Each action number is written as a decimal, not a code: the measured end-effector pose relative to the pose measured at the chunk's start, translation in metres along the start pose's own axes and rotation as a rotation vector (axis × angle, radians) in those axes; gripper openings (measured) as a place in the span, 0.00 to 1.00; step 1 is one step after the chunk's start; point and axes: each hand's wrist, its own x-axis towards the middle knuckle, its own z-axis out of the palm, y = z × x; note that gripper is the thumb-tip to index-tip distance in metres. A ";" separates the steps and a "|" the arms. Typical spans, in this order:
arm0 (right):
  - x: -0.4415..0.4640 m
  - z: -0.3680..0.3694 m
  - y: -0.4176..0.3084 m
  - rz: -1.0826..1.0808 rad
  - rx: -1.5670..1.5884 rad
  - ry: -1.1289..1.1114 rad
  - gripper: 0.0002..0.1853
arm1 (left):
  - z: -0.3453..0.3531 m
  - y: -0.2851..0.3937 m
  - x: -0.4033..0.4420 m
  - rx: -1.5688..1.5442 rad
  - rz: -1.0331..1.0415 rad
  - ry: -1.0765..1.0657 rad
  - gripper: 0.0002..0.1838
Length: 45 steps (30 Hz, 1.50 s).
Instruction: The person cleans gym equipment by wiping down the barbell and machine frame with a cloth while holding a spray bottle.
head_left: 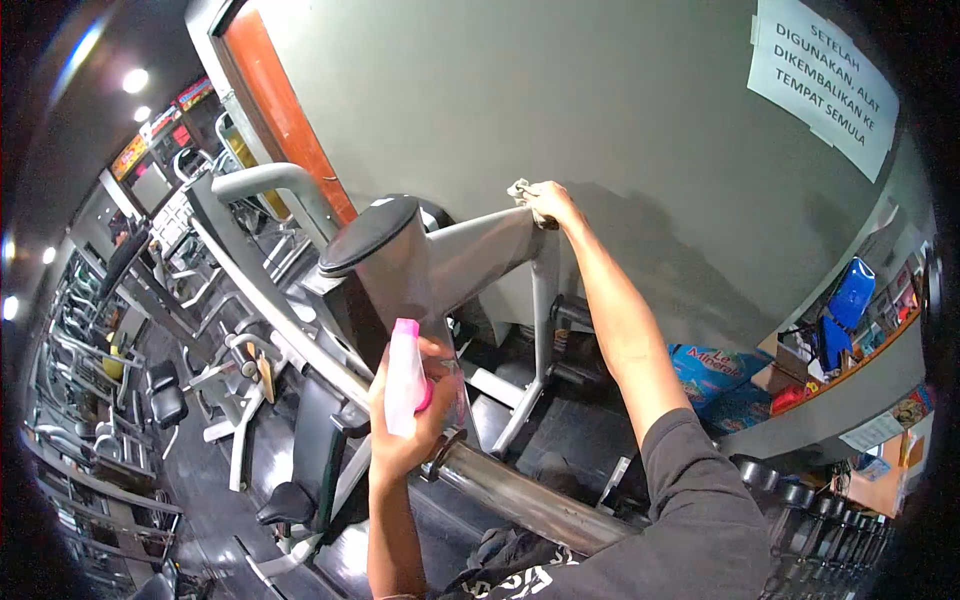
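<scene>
My left hand [398,452] is wrapped round a spray bottle [402,385], whitish with pink parts, held in front of the exercise machine. Part of the bottle is hidden behind the fingers. Stretched far forward, my right hand [556,205] grips a crumpled pale cloth [521,192]. The cloth touches the upper end of the machine's grey frame tube [480,255]. Nearer than that end, a round black pad [370,235] tops the same machine. Below my left hand, a thick metal bar [530,500] runs toward my body.
A grey wall [600,100] stands close behind the machine, with a paper sign [825,85] on it. Several gym machines fill the left side. Dumbbells [820,515] sit on a rack at lower right, below a curved counter [830,400]. Blue printed packs [715,375] stand by the wall.
</scene>
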 end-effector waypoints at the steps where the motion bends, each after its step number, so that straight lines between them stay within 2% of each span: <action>1: 0.001 0.002 0.001 0.032 0.074 0.008 0.17 | 0.001 0.001 0.000 0.024 -0.014 -0.002 0.19; 2: 0.002 0.004 0.002 0.023 0.073 0.011 0.17 | 0.001 0.002 0.000 0.024 -0.007 0.004 0.19; 4: -0.009 -0.003 -0.006 0.189 0.156 0.019 0.16 | 0.003 0.002 0.001 0.066 0.011 -0.023 0.18; 5: -0.013 -0.006 -0.010 0.197 0.179 0.023 0.16 | 0.003 0.003 0.001 0.062 0.005 -0.034 0.16; 6: -0.012 0.007 -0.002 0.161 0.110 0.148 0.16 | 0.003 0.004 0.002 0.058 0.014 -0.032 0.16; 9: -0.022 0.002 -0.013 0.237 0.216 0.191 0.16 | 0.007 0.005 0.002 0.093 0.012 0.001 0.14; 13: -0.038 -0.005 -0.032 0.140 0.095 0.202 0.15 | 0.008 0.007 0.004 0.090 0.046 -0.015 0.14; 17: -0.088 -0.038 -0.116 -0.030 0.148 0.216 0.16 | 0.006 0.005 0.002 0.098 0.032 -0.024 0.15; 20: -0.137 -0.062 -0.181 -0.232 0.311 0.277 0.23 | 0.004 0.002 0.001 0.123 0.040 -0.035 0.15; 22: -0.155 -0.067 -0.195 -0.287 0.363 0.258 0.28 | 0.004 0.003 0.001 0.120 0.030 -0.045 0.15; 24: -0.151 -0.055 -0.181 -0.269 0.322 0.257 0.31 | 0.005 0.002 0.000 0.072 0.025 -0.030 0.15; 26: -0.139 -0.035 -0.152 -0.283 0.381 0.372 0.34 | 0.004 0.000 0.000 0.047 0.021 -0.031 0.16; 27: -0.135 -0.034 -0.140 -0.180 0.358 0.367 0.34 | 0.005 0.002 0.001 0.036 0.019 -0.033 0.16; 29: -0.113 -0.007 -0.096 -0.071 0.257 0.502 0.27 | 0.003 0.006 0.001 0.022 -0.015 -0.072 0.16; 30: -0.104 0.003 -0.078 0.007 0.301 0.547 0.20 | 0.002 0.005 0.001 0.018 -0.017 -0.070 0.16; 32: -0.097 0.003 -0.077 0.209 0.279 0.554 0.14 | 0.003 0.003 0.002 0.082 0.026 -0.075 0.16; 34: -0.103 -0.007 -0.104 0.118 0.205 0.581 0.12 | 0.003 0.003 0.002 0.040 0.025 -0.067 0.16; 36: -0.124 -0.025 -0.155 0.004 0.344 0.505 0.16 | 0.002 0.000 0.000 -0.003 0.019 -0.064 0.16; 37: -0.137 -0.028 -0.173 -0.153 0.384 0.514 0.19 | -0.001 -0.004 -0.001 -0.056 0.011 -0.052 0.16; 38: -0.156 -0.041 -0.195 -0.174 0.526 0.397 0.23 | -0.004 -0.006 -0.002 -0.107 -0.001 -0.040 0.16; 39: -0.171 -0.046 -0.210 -0.194 0.531 0.395 0.24 | -0.005 -0.001 -0.003 -0.141 -0.077 -0.028 0.16; 41: -0.175 -0.039 -0.200 -0.299 0.555 0.424 0.26 | -0.006 -0.001 -0.002 -0.121 -0.057 -0.038 0.16; 42: -0.160 -0.010 -0.159 -0.273 0.344 0.543 0.25 | -0.007 -0.001 -0.002 -0.104 -0.031 -0.038 0.17; 44: -0.144 0.007 -0.118 -0.119 0.476 0.611 0.17 | -0.007 -0.003 -0.003 -0.087 -0.030 -0.026 0.17; 45: -0.136 0.011 -0.101 0.087 0.506 0.585 0.16 | -0.006 -0.003 -0.002 -0.106 -0.036 -0.031 0.17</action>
